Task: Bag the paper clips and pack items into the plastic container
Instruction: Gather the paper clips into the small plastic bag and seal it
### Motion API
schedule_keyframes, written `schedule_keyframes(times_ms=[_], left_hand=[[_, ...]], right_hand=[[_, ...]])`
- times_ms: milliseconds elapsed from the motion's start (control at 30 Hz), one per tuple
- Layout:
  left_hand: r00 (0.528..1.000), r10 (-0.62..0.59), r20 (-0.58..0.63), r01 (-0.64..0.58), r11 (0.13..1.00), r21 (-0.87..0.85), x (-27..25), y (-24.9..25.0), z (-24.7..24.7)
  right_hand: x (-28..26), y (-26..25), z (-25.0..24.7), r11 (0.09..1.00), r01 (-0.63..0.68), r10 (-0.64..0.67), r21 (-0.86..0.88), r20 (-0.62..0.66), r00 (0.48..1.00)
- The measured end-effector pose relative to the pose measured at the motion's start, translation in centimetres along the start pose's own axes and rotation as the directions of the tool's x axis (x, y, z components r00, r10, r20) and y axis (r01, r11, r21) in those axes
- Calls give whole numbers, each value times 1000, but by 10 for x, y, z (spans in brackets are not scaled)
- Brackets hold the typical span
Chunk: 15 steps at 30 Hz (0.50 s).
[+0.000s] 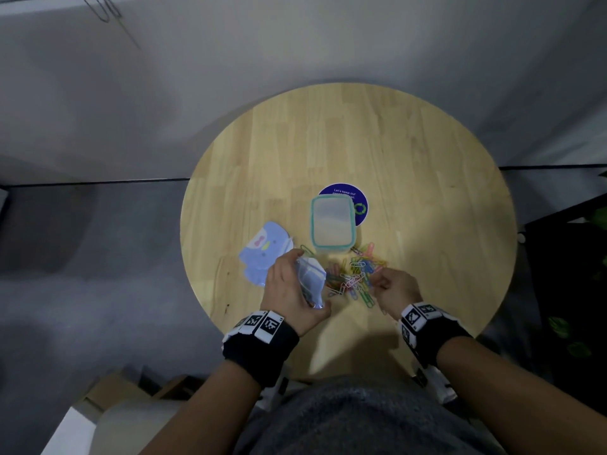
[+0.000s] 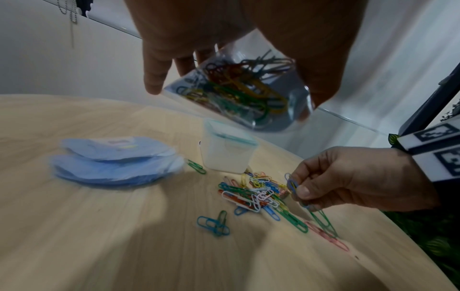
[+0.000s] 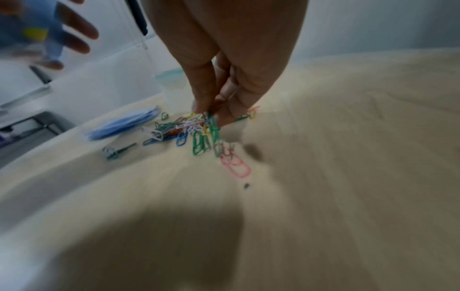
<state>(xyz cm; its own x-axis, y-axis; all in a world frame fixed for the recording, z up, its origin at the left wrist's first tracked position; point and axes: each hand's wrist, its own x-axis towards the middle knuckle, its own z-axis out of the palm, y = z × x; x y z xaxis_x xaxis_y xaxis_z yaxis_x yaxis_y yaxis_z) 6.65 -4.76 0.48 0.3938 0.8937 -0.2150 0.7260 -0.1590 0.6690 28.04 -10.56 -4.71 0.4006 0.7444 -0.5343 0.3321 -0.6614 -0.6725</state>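
Observation:
My left hand [image 1: 289,284] holds a small clear zip bag [image 1: 310,277] above the table; the bag [image 2: 239,90] has several coloured paper clips inside. A pile of loose coloured paper clips [image 1: 354,274] lies on the round wooden table [image 1: 427,159] in front of a clear plastic container [image 1: 332,223] with a teal rim. My right hand [image 1: 392,290] pinches a few clips [image 2: 296,189] at the pile's right edge, green ones dangling [image 3: 214,130]. The container [image 2: 225,153] stands upright just behind the pile.
A stack of light blue shaped note pads [image 1: 262,251] lies left of the container. A dark blue round sticker [image 1: 351,195] is partly under the container. Stray clips [image 2: 215,223] lie near the front. Cardboard boxes [image 1: 115,392] sit on the floor below left.

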Motion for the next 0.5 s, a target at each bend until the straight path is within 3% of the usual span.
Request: schedule_keyframes(times_ms=[133,233,333,500], left_hand=[[1000,-3,-17,3,1000,12,-6,2,-4],[999,16,-35,-16,1000,4,-8,-2,-5],[999,10,-37,-11,1000,-15,-8,-4,-5],[1000,-26,2,25,999,36,-14,-12,-8]], right_hand=[[-4,1,-3,999,39,-38,-26,16,999],[-13,10,-11,945,41,-38,-324,16,999],[-25,19,-12,865,11,22,-502,60,998],[-20,9,-3,894,-49,56,-445,3,998]])
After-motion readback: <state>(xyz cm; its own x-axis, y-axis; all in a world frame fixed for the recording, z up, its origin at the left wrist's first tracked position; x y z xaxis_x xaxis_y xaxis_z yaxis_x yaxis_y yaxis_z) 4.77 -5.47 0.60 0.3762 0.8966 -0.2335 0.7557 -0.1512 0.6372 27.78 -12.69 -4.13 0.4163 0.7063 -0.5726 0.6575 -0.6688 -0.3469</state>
